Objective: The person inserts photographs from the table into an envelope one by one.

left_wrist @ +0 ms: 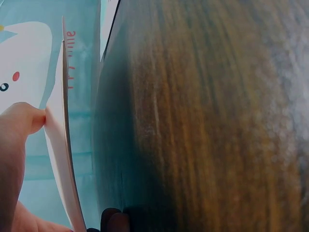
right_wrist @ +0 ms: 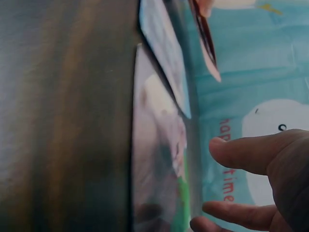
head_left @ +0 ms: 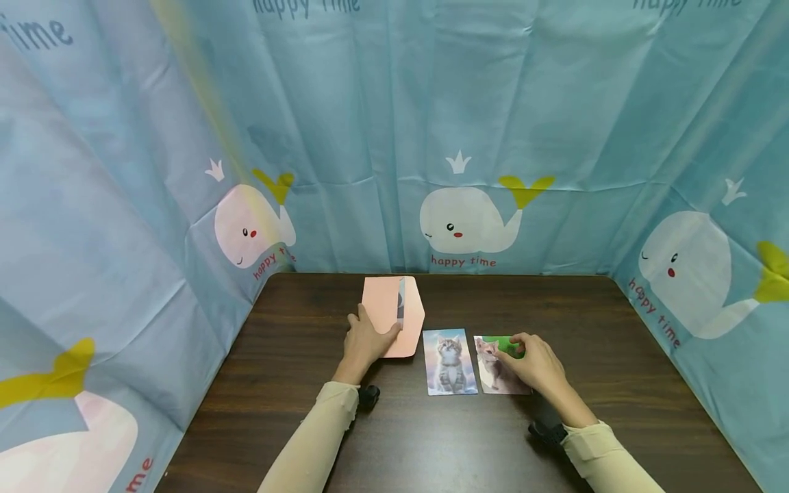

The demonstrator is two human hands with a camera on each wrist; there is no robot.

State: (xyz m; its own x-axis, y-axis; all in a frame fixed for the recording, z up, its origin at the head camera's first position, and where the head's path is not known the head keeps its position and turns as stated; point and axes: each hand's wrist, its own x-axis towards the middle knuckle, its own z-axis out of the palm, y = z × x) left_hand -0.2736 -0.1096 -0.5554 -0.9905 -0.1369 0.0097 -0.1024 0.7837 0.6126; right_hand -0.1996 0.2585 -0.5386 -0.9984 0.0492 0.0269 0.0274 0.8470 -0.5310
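Observation:
My left hand (head_left: 366, 342) pinches a pink envelope (head_left: 379, 301), thumb on its upper face. The left wrist view shows the envelope (left_wrist: 63, 135) edge-on and raised off the table. A strip of a picture (head_left: 401, 301) shows at the envelope's opening, beside its flap. My right hand (head_left: 535, 359) hovers over a kitten card (head_left: 493, 373) with a green and pink background. Thumb and fingers are spread apart, and the right wrist view shows a gap between them and that card (right_wrist: 157, 159). Just left of it lies another kitten card (head_left: 451, 363) with a pale blue background.
Both cards lie flat on a dark wooden table (head_left: 419, 445). A blue curtain (head_left: 370, 137) printed with whales hangs along the table's back and sides. Each wrist wears a black strap (head_left: 546, 432).

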